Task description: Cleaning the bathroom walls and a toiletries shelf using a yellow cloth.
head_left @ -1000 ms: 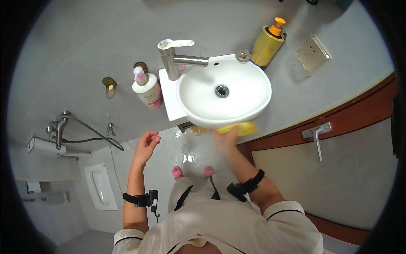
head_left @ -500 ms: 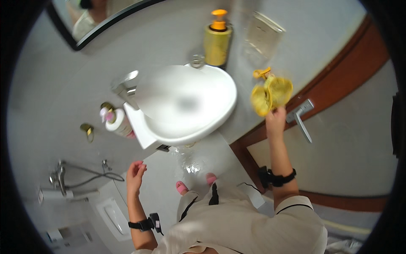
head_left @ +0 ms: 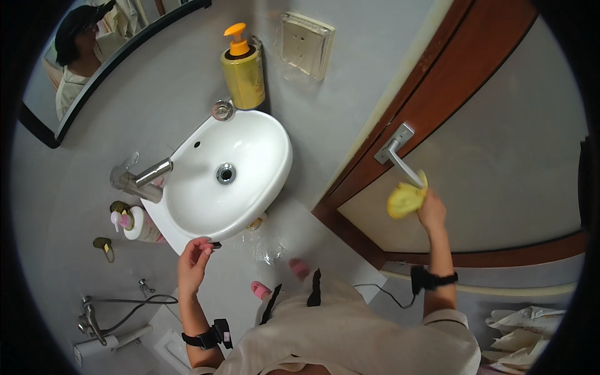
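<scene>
Near the sink's front-left edge is my left hand (head_left: 195, 262), fingers curled in against the thumb, with nothing visible held in them. A small dark piece (head_left: 216, 245) shows beside its fingertips; it may be a part under the sink. On the right, my right hand (head_left: 432, 211) pinches a floppy, rounded yellow thing (head_left: 405, 199) whose kind I cannot make out. It hangs in front of the door, overlapping the tip of the metal door handle (head_left: 400, 159); whether they touch I cannot tell. The white sink (head_left: 250, 200) holds no standing water.
A silver tap (head_left: 147, 178) stands at the sink's left. A yellow pump bottle (head_left: 242, 78) rises behind it, beside a wall socket cover (head_left: 306, 44). A white pump bottle (head_left: 142, 225) sits lower left. The brown-framed door (head_left: 487, 156) fills the right; the floor (head_left: 269, 250) looks wet.
The view has turned right. My right hand has carried the yellow thing away from the wall to the door handle. My left hand has come up to the sink's edge.
</scene>
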Demonstrator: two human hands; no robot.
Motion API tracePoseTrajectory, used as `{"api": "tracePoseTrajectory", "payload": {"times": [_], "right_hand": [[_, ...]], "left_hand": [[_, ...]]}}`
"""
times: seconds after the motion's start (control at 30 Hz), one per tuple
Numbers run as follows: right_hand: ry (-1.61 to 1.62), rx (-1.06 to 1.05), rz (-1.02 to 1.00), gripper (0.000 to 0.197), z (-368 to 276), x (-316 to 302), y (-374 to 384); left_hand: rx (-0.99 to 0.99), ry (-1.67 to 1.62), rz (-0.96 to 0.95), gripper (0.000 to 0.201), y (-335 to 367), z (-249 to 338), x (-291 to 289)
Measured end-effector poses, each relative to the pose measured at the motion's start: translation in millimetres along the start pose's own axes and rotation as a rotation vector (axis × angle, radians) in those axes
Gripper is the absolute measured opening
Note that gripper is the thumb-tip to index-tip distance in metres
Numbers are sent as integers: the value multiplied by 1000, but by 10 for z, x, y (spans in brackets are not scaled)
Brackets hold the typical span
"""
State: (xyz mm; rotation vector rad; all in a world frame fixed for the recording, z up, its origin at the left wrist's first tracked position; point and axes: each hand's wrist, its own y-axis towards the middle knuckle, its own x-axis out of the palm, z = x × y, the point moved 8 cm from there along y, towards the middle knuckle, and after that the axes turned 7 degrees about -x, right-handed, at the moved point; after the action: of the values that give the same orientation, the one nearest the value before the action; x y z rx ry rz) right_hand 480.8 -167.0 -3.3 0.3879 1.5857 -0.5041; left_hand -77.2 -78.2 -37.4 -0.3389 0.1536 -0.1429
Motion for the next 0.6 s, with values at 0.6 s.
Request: {"api": "tracePoseTrajectory", "payload": {"times": [0.6], "right_hand": [[-298,-577,527,39,-877,-1024,197]], "left_hand": [[52,334,-1,18,53,-28,34]]}}
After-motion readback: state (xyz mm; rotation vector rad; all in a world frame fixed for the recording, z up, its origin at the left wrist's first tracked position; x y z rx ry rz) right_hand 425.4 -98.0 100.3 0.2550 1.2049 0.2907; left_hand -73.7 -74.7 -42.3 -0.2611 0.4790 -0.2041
